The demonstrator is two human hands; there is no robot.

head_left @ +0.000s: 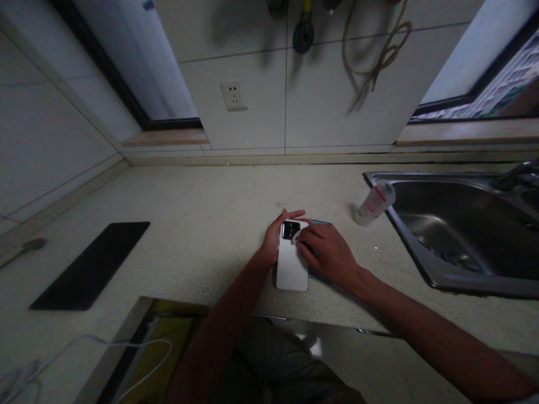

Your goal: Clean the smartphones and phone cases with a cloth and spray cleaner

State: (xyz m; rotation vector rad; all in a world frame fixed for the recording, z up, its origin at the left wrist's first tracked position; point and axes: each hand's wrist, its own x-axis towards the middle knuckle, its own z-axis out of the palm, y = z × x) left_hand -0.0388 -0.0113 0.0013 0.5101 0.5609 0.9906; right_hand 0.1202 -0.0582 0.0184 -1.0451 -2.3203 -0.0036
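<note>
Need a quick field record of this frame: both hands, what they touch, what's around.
setting: pale counter under a tiled wall
left hand: grips the left edge of the white phone, back side up
right hand: fingertips at the phone's camera block; grip unclear
near: small bottle beside the steel sink
far left: black mat
wall: socket

Matt white phone (291, 265), shiny steel sink (438, 275)

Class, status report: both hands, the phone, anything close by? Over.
Left hand grips white phone, face down on counter. Right hand fingertips at its camera block. Small bottle lies beside sink, apart from both hands.
</note>
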